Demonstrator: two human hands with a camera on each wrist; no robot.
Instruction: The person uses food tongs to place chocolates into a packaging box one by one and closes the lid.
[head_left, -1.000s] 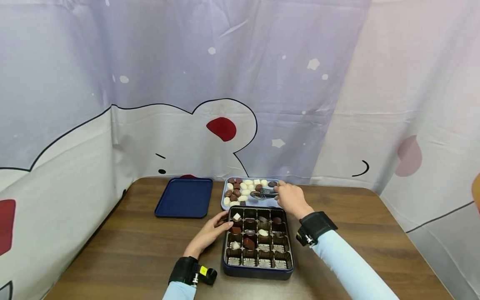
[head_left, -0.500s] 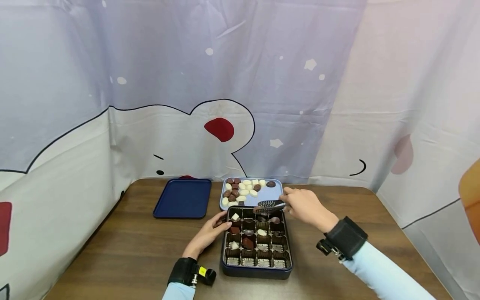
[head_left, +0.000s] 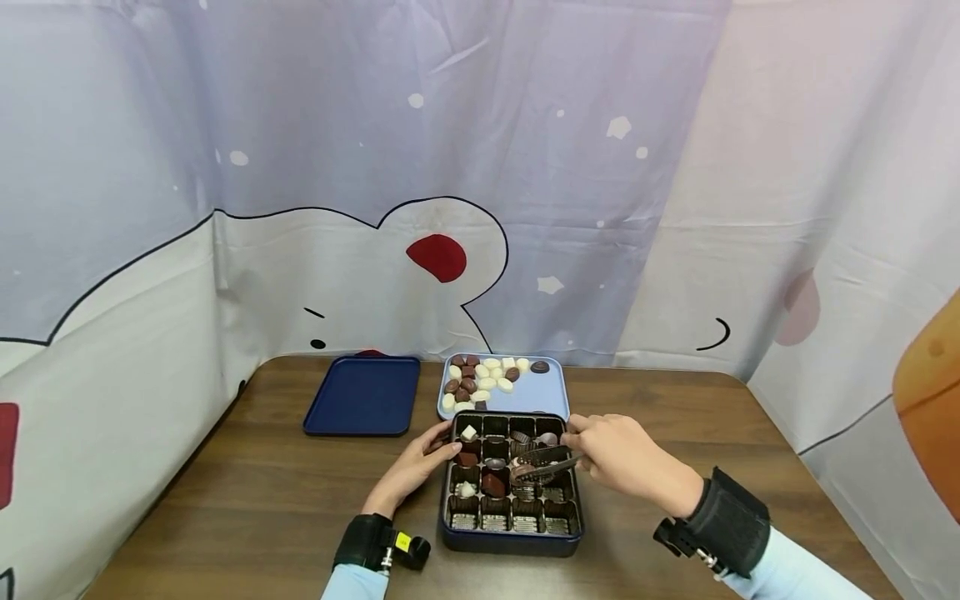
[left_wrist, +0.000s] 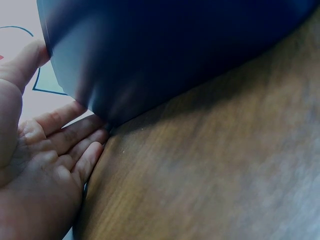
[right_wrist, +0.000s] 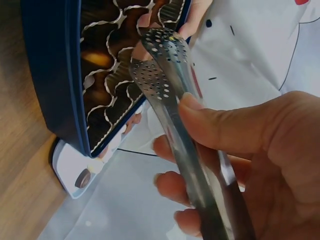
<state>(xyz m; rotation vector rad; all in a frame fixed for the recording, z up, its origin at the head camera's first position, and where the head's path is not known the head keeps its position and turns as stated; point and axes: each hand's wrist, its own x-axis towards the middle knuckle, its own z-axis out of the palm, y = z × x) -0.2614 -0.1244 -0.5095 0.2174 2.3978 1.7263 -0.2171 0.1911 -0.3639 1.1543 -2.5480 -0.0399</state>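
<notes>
My right hand [head_left: 630, 458] grips metal tongs [right_wrist: 175, 127] with perforated ends. They reach over the second and third rows from the back of a dark blue box [head_left: 513, 545]. A brown piece, seemingly a chocolate [right_wrist: 141, 52], shows between the tong tips. The box has a divided insert; its back rows and left columns hold dark and white chocolates, while the front row shows bare compartments. My left hand [head_left: 411, 473] rests against the box's back left corner, thumb at the top rim and fairly straight fingers touching the lower side in the left wrist view.
A light blue tray [head_left: 538, 392] with several white and brown chocolates stands just behind the box. At its left lies a flat dark blue lid [head_left: 362, 397]. The wooden table [head_left: 277, 492] ends at a printed curtain [head_left: 337, 283] behind.
My right hand has brought the tongs from the light blue tray toward me, over the box's compartments, with a brown piece between the tips. The left hand stays at the box.
</notes>
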